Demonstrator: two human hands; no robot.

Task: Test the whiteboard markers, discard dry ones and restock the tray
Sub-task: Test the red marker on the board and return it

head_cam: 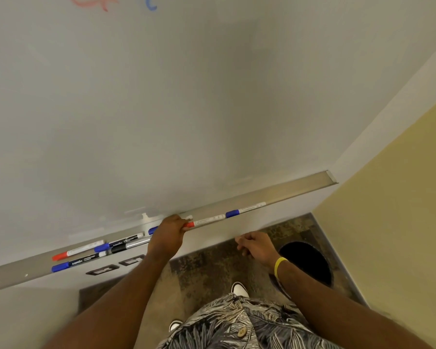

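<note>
Seen from the head-worn camera, a whiteboard [212, 96] is viewed steeply from above. Its metal tray [300, 187] runs diagonally from lower left to upper right.

The left hand [168, 233] is set over the middle of the tray. Its fingers are curled and clamped on the cap end of a red-capped marker [208, 220]. This marker lies along the tray with its white barrel pointing right. Just past that barrel, a blue-capped white marker [246, 209] is lying in the tray. A further blue cap [152, 230] is partly hidden behind the left hand.

Further left in the tray, a cluster of markers is gathered:
- a second red-capped marker [78, 251]
- a rear blue-capped black marker [118, 244]
- a front blue-capped black marker [78, 263]
- a silver-barrelled marker [136, 244]

The right hand [256, 245] is held below the tray's front edge. Its fingers are loosely curled together and nothing is held in them. A yellow wristband [280, 267] is worn on that wrist. Beneath the right hand, a round, dark-mouthed bin [310, 263] stands on the mottled floor [212, 273].

A red scribble [93, 1] and a blue scribble [151, 3] are marked at the board's top edge.
</note>
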